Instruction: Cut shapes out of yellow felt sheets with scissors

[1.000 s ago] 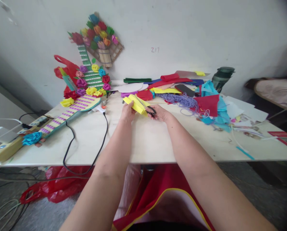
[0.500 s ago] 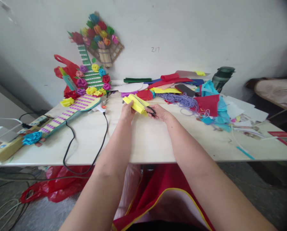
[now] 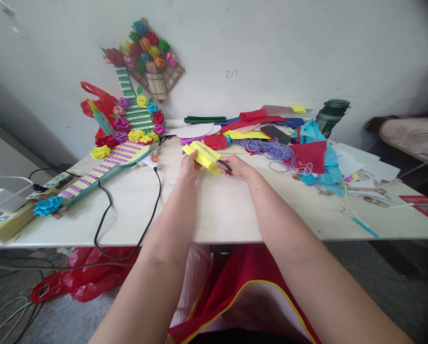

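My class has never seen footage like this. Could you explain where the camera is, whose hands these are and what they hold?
There is no machine: a person works with two bare hands, seen by one camera worn on the head. The left hand grips a yellow sheet; the right hand holds scissors with a black handle. On the pale table, a flower-trimmed craft piece lies to the left; tangled purple cord and coloured sheets lie to the right.

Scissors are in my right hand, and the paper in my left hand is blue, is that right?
The colour is wrong: the head view shows the paper in your left hand is yellow, not blue. The scissors are in your right hand, as you said.
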A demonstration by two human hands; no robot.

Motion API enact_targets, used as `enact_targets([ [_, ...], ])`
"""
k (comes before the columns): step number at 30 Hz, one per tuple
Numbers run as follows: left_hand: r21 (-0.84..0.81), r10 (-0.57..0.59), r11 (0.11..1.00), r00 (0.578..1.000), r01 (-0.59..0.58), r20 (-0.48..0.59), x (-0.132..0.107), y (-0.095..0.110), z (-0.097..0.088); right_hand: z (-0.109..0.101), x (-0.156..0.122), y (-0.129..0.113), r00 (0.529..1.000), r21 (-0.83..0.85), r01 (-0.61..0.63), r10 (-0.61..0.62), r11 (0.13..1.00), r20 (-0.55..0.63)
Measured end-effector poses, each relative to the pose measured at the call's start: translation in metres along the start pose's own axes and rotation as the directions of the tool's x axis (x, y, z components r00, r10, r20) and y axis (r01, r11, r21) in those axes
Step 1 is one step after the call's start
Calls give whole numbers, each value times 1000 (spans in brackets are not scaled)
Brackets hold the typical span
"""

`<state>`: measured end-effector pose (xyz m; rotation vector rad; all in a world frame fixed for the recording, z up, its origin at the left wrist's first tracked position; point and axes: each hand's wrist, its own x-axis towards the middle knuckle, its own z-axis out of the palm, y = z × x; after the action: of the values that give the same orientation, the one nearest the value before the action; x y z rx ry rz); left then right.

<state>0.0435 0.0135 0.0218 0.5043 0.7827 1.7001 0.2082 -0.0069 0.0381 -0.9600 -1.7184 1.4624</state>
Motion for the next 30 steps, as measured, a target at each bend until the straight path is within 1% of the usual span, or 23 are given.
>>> enact_targets([
  [4,-27,20,999,1000,-20,-12,1,-1,0,2,0,-1,1000,-24,-11,12,1000,14],
  [9,-7,50,999,998,-51,-39,0,-1,0,3,0,0,999,-72,-43,44,996,15],
  [15,12,63,998,993,-62,-95,0,0,-1,-2,6,8,998,-93,-20,25,995,55],
  [18,9,69,998,990,-69,-124,1,1,-1,-1,5,6,998,-123,-17,25,992,61],
  [22,16,81,997,982,-80,-172,3,1,-1,6,0,-4,999,-139,-44,45,989,6],
  [25,34,100,995,974,-95,-202,4,1,-2,10,-2,-8,998,-126,-21,14,992,-54],
  [28,52,113,993,972,-104,-205,4,1,-2,11,-2,-8,997,-137,3,-14,991,-81],
  [30,51,113,993,974,-105,-196,3,2,-2,10,-2,-9,997,-149,17,-29,989,-75],
])
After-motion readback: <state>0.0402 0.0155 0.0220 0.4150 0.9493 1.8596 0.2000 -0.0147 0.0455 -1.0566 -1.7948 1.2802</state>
